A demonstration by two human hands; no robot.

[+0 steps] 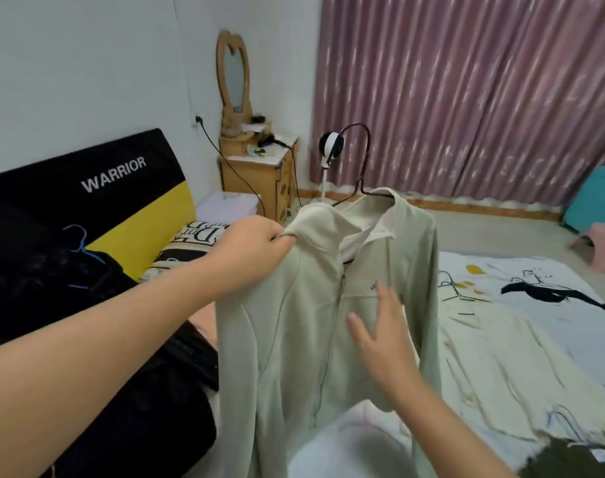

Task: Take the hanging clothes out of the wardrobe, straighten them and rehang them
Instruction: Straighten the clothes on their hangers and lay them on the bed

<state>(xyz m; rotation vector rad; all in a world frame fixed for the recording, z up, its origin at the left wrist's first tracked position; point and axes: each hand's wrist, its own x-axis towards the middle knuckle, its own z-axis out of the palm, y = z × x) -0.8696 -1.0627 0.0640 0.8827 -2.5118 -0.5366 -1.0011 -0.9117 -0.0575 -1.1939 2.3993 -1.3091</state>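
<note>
Head view is showing the left hand (251,241) pinching the pale green jacket's (294,339) shoulder, holding it on its black hanger (361,160) above the bed (535,305); the right hand (380,336), fingers spread, is lying flat on its front.

We cannot see most of the hanger (361,160): only its hook and a bit of the shoulder wire show above the jacket (294,322). The jacket's hem runs off the bottom edge. The chest lettering is half covered by the right hand (380,336), which is blurred. The left hand's (249,250) fingers are tucked into the collar fold.
</note>
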